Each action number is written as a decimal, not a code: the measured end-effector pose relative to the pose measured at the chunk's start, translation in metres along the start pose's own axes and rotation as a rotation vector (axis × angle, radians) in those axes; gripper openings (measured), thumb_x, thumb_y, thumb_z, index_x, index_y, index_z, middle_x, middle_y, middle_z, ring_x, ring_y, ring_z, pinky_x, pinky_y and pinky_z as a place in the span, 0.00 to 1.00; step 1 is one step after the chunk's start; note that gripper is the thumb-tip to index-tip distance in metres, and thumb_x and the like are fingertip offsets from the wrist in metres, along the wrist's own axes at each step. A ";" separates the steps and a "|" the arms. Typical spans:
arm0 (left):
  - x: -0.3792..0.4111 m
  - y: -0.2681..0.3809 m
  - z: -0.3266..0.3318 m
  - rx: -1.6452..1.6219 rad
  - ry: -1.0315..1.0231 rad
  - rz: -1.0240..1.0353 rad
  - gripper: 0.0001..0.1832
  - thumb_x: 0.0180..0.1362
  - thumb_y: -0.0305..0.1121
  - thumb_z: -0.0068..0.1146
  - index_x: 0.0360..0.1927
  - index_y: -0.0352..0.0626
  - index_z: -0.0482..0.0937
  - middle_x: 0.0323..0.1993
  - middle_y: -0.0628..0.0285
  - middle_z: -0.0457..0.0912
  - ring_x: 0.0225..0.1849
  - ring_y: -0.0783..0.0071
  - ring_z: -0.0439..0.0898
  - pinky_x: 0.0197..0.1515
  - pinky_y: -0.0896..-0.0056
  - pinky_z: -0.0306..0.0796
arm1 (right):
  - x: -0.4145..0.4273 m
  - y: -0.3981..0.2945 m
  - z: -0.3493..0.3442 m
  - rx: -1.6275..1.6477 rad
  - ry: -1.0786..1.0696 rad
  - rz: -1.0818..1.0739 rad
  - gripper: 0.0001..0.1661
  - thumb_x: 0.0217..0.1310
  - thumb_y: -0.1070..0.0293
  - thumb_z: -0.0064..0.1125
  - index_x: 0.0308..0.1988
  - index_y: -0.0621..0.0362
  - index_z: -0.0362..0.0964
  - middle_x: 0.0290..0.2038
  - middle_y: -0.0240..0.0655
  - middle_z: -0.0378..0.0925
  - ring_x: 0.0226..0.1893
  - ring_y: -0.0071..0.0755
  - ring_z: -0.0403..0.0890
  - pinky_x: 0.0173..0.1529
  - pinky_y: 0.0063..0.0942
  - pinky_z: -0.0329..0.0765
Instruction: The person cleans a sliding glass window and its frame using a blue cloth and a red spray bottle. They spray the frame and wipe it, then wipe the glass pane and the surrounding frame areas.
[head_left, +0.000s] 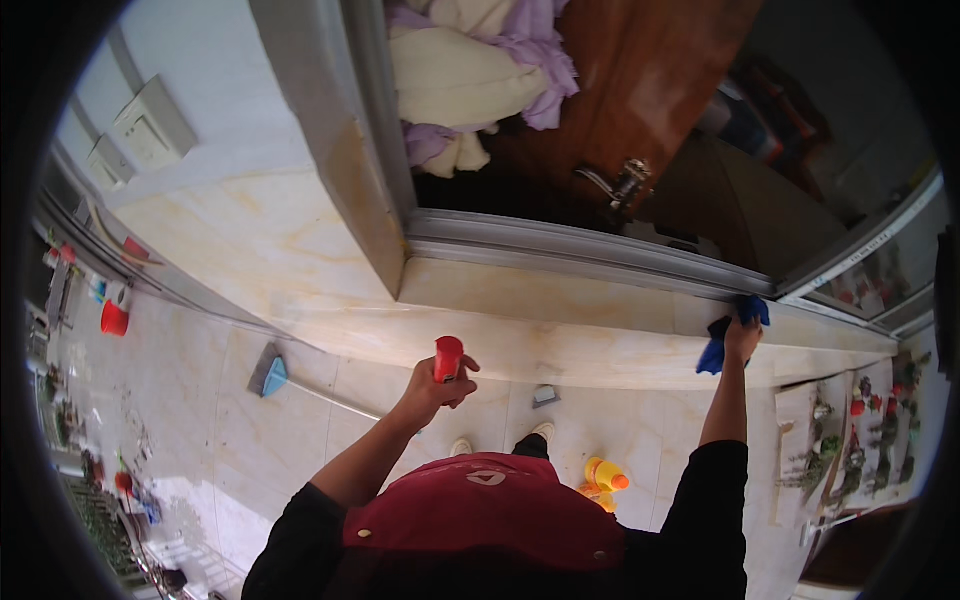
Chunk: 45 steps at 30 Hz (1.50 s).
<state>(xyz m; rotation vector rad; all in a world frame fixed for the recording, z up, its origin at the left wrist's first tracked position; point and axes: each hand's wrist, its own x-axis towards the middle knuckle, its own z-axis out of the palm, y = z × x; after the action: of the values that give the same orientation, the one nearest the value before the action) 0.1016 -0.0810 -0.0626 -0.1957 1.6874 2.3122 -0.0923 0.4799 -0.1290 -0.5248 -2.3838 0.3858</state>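
Observation:
My left hand (442, 386) grips a red cylindrical container (448, 358) above the near edge of the marble-patterned windowsill (536, 289). Out to the right, my right hand (742, 339) presses a blue cloth (752, 309) onto the sill beside the metal window frame (592, 251). Part of the cloth hangs below the hand over the sill's edge. Behind the frame, cream and lilac fabric (472, 75) and a brown wooden door with a metal handle (626, 184) are visible.
A broom with a blue and grey head (271, 375) lies on the tiled floor. Near my feet are a small grey-and-white scraper-like tool (545, 396) and yellow bottles with an orange cap (606, 476). A red bucket (115, 318) stands far left; potted plants (825, 446) are at right. Wall switches (154, 124) sit upper left.

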 end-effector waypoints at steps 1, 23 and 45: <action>0.000 0.000 -0.004 -0.046 -0.014 0.006 0.14 0.46 0.21 0.57 0.38 0.35 0.72 0.19 0.68 0.69 0.17 0.83 0.64 0.19 0.79 0.57 | -0.006 -0.026 -0.004 -0.214 0.047 -0.147 0.26 0.51 0.58 0.54 0.41 0.72 0.73 0.50 0.58 0.70 0.49 0.59 0.70 0.54 0.42 0.68; -0.060 -0.009 -0.061 -0.011 0.217 0.388 0.18 0.51 0.30 0.48 0.46 0.41 0.64 0.35 0.62 0.69 0.35 0.76 0.68 0.40 0.73 0.63 | -0.256 -0.465 -0.016 0.575 -0.576 -1.092 0.11 0.35 0.68 0.58 0.23 0.63 0.73 0.35 0.40 0.74 0.44 0.40 0.70 0.41 0.33 0.75; 0.084 0.038 -0.026 0.962 0.797 0.724 0.34 0.55 0.26 0.51 0.65 0.44 0.52 0.50 0.45 0.73 0.48 0.46 0.74 0.45 0.57 0.70 | -0.256 -0.051 -0.176 1.136 -0.556 0.769 0.13 0.41 0.72 0.50 0.29 0.69 0.75 0.25 0.37 0.77 0.26 0.31 0.77 0.33 0.24 0.74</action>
<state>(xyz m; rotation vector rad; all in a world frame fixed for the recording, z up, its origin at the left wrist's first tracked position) 0.0087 -0.1047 -0.0585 -0.3654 3.5291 1.4881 0.1900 0.3415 -0.1166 -0.7834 -1.8399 2.2534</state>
